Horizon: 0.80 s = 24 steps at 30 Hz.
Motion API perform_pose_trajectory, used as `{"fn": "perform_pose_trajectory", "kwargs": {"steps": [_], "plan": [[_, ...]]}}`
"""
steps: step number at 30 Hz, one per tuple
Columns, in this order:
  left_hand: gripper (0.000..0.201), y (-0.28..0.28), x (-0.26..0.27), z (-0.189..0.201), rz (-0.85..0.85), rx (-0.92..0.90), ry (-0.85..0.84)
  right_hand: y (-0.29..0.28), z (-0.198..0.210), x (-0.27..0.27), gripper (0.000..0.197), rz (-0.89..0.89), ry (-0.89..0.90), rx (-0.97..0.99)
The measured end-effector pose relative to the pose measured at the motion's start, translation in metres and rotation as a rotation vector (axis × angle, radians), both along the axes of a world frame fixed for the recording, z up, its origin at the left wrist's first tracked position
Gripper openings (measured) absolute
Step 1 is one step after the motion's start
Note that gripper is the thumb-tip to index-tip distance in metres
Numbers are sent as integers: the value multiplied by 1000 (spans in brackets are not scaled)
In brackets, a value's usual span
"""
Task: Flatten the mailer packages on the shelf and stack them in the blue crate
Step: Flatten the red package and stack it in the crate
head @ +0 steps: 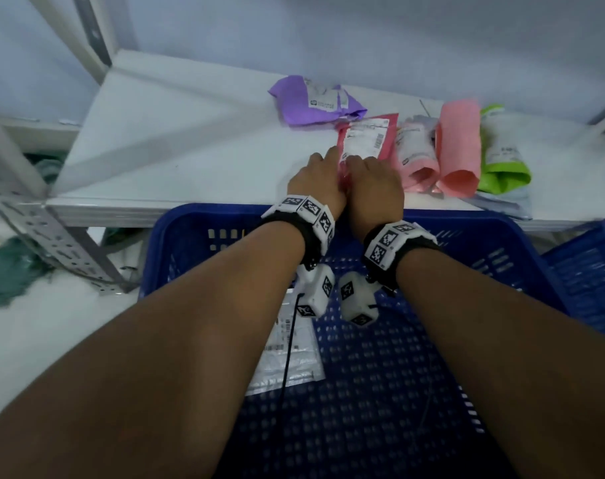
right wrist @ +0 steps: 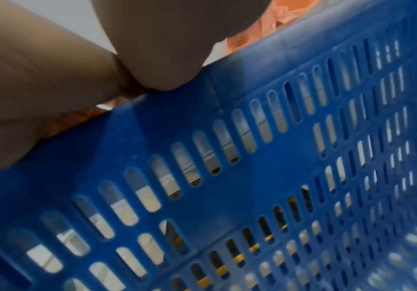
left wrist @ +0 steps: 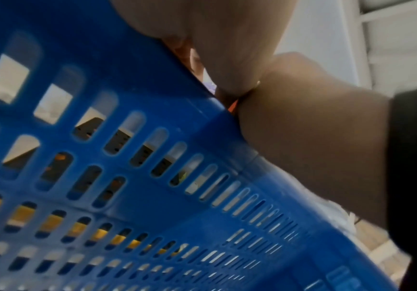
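1. Head view: Both hands meet at the near end of a red mailer [head: 366, 140] lying on the white shelf [head: 176, 143]. The left hand [head: 316, 183] and right hand [head: 375, 183] sit side by side, knuckles up, fingers curled onto the mailer's near edge; the grip itself is hidden beneath them. A purple mailer [head: 315, 100] lies behind; two pink mailers [head: 417, 153] [head: 458, 146] and a green mailer [head: 503, 150] line up to the right. The blue crate [head: 380, 392] stands below the shelf's front edge, a flat white mailer [head: 287, 354] on its floor.

2. Left wrist view: The blue crate's slotted wall [left wrist: 132, 177] fills the frame; the heels of both hands touch above its rim. Fingers out of sight.

3. Right wrist view: The crate wall [right wrist: 227, 177] again, wrists pressed together above the rim, pink plastic glimpsed behind. Finger state cannot be told here.
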State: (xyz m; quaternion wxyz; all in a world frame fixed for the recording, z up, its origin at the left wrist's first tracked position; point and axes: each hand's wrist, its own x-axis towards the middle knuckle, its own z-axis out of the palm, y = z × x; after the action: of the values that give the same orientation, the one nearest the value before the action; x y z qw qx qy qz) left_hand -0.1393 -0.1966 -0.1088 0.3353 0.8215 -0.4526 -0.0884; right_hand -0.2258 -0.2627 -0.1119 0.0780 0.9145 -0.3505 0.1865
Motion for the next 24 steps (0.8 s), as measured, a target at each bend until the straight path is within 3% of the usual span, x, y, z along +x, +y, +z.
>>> {"fn": "perform_pose_trajectory", "kwargs": {"steps": [4,8,11,16,20,24], "plan": [[29,0,6,3,-7,-7,-6,4,5,-4,20,64,5,-69],[26,12,17,6,40,-94,111,22,12,-1,25,167,-110,38],[24,28,36,10,88,-68,72,36,19,2,27,237,-152,57],[42,67,81,14,173,-21,65,39,26,13,31,153,-302,71],[44,87,98,23,106,-10,80,37,24,31,46,125,-145,236],[44,92,103,39,179,-39,3,54,14,44,53,119,119,331]]}}
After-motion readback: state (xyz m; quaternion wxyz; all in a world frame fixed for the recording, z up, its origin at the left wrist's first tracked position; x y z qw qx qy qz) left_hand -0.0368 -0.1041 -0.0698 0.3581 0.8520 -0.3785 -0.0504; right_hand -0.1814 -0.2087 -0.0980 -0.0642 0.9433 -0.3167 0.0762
